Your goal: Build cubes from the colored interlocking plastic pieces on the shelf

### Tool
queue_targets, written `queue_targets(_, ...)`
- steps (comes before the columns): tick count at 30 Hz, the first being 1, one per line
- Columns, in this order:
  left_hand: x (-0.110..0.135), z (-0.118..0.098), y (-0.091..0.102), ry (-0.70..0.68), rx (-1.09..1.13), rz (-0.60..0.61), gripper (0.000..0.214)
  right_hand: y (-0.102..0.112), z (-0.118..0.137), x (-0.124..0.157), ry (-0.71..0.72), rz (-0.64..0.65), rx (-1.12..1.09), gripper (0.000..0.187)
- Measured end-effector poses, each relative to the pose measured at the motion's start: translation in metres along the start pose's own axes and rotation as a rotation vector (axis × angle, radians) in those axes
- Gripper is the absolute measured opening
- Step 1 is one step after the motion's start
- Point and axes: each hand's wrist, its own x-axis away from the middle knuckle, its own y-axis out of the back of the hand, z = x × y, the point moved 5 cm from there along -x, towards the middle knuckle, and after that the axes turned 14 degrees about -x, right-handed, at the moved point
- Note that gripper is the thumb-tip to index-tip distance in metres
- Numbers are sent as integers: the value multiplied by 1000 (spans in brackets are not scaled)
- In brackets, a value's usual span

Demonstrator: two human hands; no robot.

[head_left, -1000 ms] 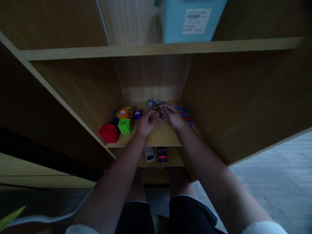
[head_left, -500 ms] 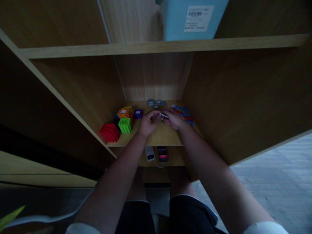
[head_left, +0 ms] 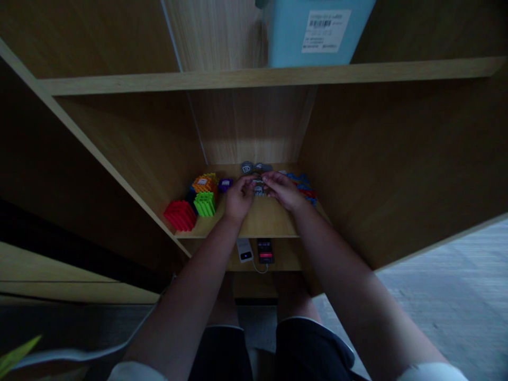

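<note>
Between my two hands is a small grey piece with a notched edge and pale markings (head_left: 259,187), upright over the middle shelf. My left hand (head_left: 240,197) is closed, with its fingertips pinched at the piece's left edge. From the other side, my right hand (head_left: 281,189) grips its upper right edge between thumb and finger. Behind them, flat grey pieces (head_left: 246,167) lie near the back panel. Flat blue and red pieces (head_left: 305,186) lie to the right, partly behind my right hand.
On the shelf's left stand a red ridged block (head_left: 180,215), a green one (head_left: 205,204), an orange one (head_left: 202,183) and a small purple one (head_left: 225,184). A lower shelf holds a white power bank (head_left: 245,250) cabled to a phone (head_left: 265,251). Above sits a blue bin (head_left: 289,37).
The grey piece has turned from edge-on to showing its flat face. My right hand's fingers have shifted up and left along it, and my left hand's grip has altered slightly.
</note>
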Motion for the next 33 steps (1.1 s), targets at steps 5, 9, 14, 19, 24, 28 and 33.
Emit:
queue_targets(5, 0, 1, 2, 47, -49, -8, 22, 2, -1, 0, -10, 0, 17, 57)
queue_targets(9, 0, 3, 1, 57, -68, 9, 23, 4, -2, -1, 5, -5, 109, 60)
queue_targets(14, -1, 6, 0, 100, -103, 12, 25, 8, -3, -7, 98, -21, 242, 60)
queue_targets(19, -2, 11, 0, 226, -179, 30, 25, 16, -6, -10, 186, -38, 475, 54)
queue_targets(24, -2, 16, -3, 273, -215, 64, 20, 23, -5, -8, 241, -39, 625, 43)
queue_targets(28, -1, 17, -5, 306, -252, 102, 19, 26, -6, -8, 252, -43, 692, 36)
queue_targets(33, -1, 16, -6, 332, -300, 144, 19, 27, -10, -9, 223, -57, 757, 35)
